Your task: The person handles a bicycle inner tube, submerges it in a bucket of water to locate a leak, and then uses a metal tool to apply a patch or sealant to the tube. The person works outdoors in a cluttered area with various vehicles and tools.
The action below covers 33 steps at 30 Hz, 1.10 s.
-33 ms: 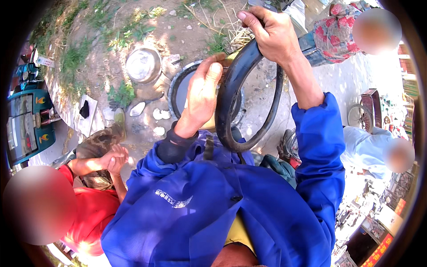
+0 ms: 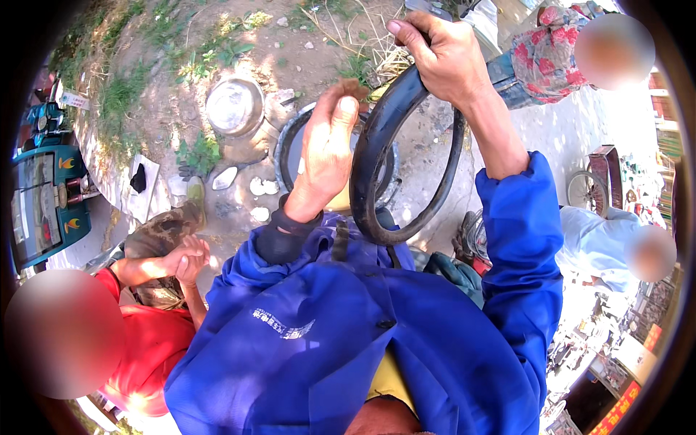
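Observation:
A black rubber inner tube point(image 2: 373, 145) hangs in an upright loop from my right hand point(image 2: 449, 65), whose fingers are closed round its top at the upper middle of the head view. My left hand point(image 2: 326, 152) is open just left of the tube, fingers raised and slightly bent, its fingertips near the tube; whether they touch it I cannot tell. Behind my left hand is a round dark-rimmed basin point(image 2: 285, 148) on the ground, partly hidden by the hand and tube.
A metal pot point(image 2: 233, 107) stands upper left of the basin. A person in red point(image 2: 152, 341) is close on my left, hands clasped; a teal vehicle point(image 2: 47, 203) is beyond. Other people point(image 2: 544, 51) are at my right, near a bicycle cart point(image 2: 602, 174). Small white pieces point(image 2: 262, 187) lie about.
My left hand's fingers have lifted slightly away from the tube. The tube in my right hand has shifted very little.

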Motion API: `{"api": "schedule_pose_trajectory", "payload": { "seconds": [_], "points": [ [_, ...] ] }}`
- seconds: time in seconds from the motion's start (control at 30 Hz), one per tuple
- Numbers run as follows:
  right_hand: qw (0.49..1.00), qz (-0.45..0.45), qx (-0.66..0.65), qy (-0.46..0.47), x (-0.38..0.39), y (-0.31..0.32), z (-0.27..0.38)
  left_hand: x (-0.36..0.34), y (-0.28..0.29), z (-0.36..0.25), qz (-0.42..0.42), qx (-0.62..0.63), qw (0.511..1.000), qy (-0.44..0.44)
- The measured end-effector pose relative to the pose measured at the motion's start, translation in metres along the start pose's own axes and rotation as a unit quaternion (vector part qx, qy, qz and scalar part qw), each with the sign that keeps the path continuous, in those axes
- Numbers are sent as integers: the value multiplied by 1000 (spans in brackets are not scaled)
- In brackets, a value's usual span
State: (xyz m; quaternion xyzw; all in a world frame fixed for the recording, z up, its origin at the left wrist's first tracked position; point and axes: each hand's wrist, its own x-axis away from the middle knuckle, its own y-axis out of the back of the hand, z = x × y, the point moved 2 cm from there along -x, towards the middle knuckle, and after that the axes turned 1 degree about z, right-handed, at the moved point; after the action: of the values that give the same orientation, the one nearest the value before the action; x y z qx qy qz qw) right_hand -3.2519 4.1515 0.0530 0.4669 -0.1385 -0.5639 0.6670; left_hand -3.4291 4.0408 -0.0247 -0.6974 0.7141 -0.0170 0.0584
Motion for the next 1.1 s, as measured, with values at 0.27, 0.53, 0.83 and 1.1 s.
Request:
{"api": "schedule_pose_trajectory", "payload": {
  "seconds": [0.27, 0.53, 0.83, 1.1],
  "points": [
    [997, -62, 39, 27, 1, -8, 2, -70, -16, -49, -191, -192, 926, -264],
    [996, -57, -63, -13, 6, -4, 11, -85, -31, -23, -269, -321, 867, -272],
    [989, -64, -120, -61, 13, 7, -18, -47, 14, 2, -168, -434, 866, -183],
    [982, -22, -162, -98, -6, 23, -3, -18, 3, -38, 110, -64, 992, -11]
  ]
}}
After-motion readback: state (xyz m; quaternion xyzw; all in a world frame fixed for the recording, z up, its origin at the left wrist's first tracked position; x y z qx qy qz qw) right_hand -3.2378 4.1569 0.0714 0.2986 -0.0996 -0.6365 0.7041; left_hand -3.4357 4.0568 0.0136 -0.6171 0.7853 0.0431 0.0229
